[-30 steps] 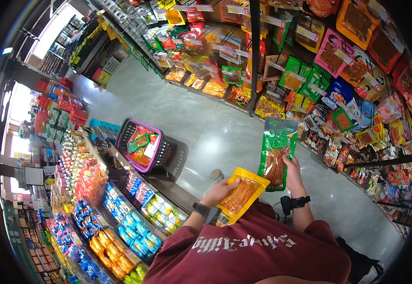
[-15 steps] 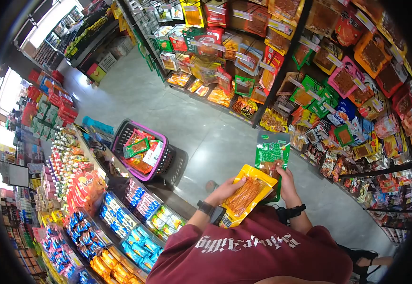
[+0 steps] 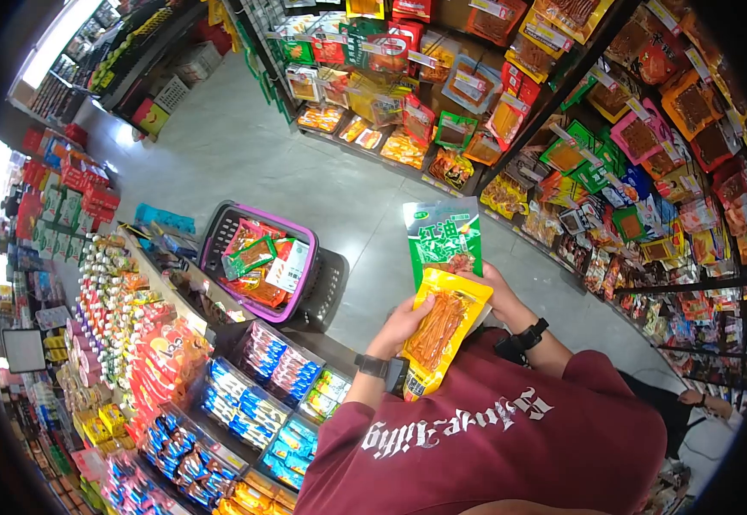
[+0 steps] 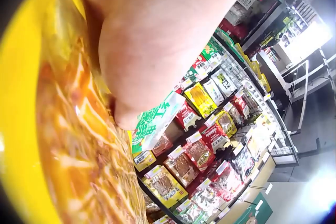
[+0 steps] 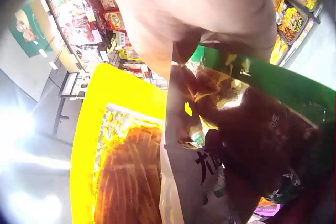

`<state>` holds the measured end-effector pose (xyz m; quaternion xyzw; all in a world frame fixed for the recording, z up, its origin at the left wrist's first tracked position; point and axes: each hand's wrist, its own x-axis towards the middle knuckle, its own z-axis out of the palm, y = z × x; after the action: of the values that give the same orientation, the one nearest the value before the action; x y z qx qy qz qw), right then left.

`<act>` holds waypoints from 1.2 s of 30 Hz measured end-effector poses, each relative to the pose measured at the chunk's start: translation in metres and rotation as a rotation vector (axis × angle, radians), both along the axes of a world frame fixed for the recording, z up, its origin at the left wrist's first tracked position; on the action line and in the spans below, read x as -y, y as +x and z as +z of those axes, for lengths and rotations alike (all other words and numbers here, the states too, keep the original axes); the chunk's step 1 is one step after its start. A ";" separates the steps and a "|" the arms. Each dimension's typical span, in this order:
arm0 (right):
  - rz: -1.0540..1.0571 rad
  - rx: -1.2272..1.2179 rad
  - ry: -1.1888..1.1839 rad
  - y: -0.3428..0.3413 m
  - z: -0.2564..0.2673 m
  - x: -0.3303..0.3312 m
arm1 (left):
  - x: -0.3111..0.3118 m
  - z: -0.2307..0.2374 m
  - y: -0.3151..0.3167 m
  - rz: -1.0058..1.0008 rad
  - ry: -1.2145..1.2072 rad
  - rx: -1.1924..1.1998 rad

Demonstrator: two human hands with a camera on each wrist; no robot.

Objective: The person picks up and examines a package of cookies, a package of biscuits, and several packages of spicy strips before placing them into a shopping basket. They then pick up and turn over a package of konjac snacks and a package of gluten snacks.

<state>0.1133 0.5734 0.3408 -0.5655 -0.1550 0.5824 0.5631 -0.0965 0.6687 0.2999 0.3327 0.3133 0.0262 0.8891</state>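
My left hand (image 3: 399, 326) grips a yellow-edged packet (image 3: 446, 328) by its left side, thumb on the front. Reddish-brown strips show through its clear window, also large in the left wrist view. Behind it, my right hand (image 3: 497, 293) holds a green and silver packet (image 3: 440, 230) of spicy strips upright by its right side. The yellow packet covers the green packet's lower part in the head view. From the right wrist, the green packet's dark window (image 5: 252, 113) appears beside the yellow packet's edge (image 5: 84, 145).
On the floor ahead stands a purple-rimmed black basket (image 3: 307, 279) with several snack packets inside. Racks of hanging packets (image 3: 579, 154) line the right and far side. A tiered counter with wrapped sweets (image 3: 244, 399) runs along the left. Another person's arm (image 3: 706, 400) shows at lower right.
The green packet has moved left, from beside the yellow packet to behind its upper end. The right hand came over with it. The left hand keeps its grip and tilts the yellow packet more upright.
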 end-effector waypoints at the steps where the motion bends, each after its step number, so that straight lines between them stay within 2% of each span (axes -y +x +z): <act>1: 0.029 0.027 0.000 0.002 -0.005 -0.007 | -0.005 -0.002 0.000 0.004 -0.007 -0.007; 8: 0.222 0.038 0.126 0.024 -0.023 -0.100 | -0.070 -0.010 0.005 0.112 0.043 -0.110; 10: 0.256 0.021 0.186 0.032 -0.050 -0.135 | -0.096 -0.016 0.010 0.151 0.089 -0.145; 16: 0.361 0.009 0.193 0.065 -0.032 -0.236 | -0.169 0.007 0.029 0.306 0.089 -0.219; 19: 0.388 -0.062 0.197 0.090 -0.041 -0.265 | -0.201 0.015 0.052 0.263 0.128 -0.267; 23: 0.368 -0.030 0.208 0.122 -0.043 -0.285 | -0.227 0.020 0.082 0.238 0.123 -0.278; 27: 0.261 -0.036 0.250 0.144 -0.042 -0.297 | -0.268 0.025 0.112 0.138 0.133 -0.253; 30: 0.170 -0.021 0.243 0.154 -0.046 -0.304 | -0.298 0.016 0.130 -0.007 0.298 -0.302; 36: 0.034 0.157 0.251 0.160 -0.058 -0.324 | -0.351 0.012 0.156 -0.142 0.234 -0.176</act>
<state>0.2730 0.8975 0.2832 -0.5319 -0.2797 0.5218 0.6054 0.0594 1.0198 0.3120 0.4565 0.3605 -0.0295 0.8129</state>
